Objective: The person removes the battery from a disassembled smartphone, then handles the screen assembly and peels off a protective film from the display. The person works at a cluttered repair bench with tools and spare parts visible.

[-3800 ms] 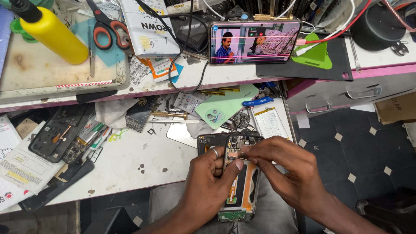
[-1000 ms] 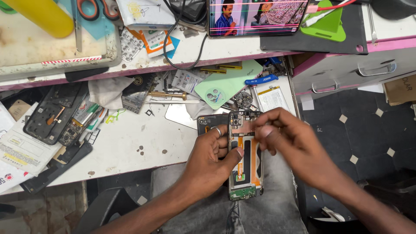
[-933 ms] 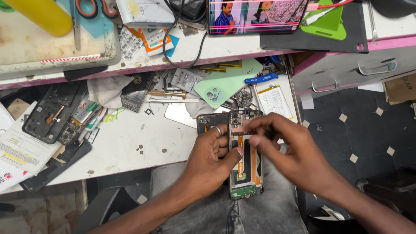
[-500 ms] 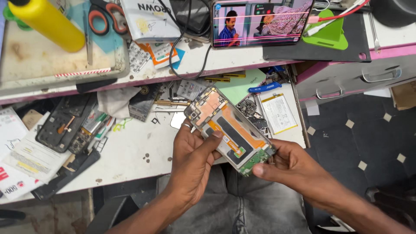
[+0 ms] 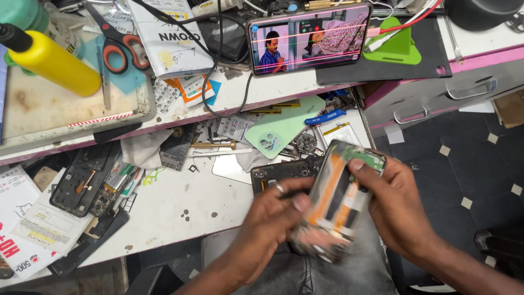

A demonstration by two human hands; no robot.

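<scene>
White workbench beyond hands, cluttered. Opened phone, motion-blurred, tilted, gripped between both hands over lap. Right hand clasps its upper right edge; left hand grips left side, thumb across. Green phone cover just beyond.

Between the left hand and right hand, an opened phone frame shows bare metal, a green circuit board and orange flex strips (blurred, so finer finish is unclear). Just beyond the hands lies a matt mint-green plastic back cover. The white tabletop left of the hands looks smooth but scuffed and spotted. Far up to the left sit a glossy yellow plastic bottle and steel scissors with orange plastic handles. Straight above the hands, a propped phone's glass screen shines. A crumpled grey cloth rests left of the cover.
</scene>
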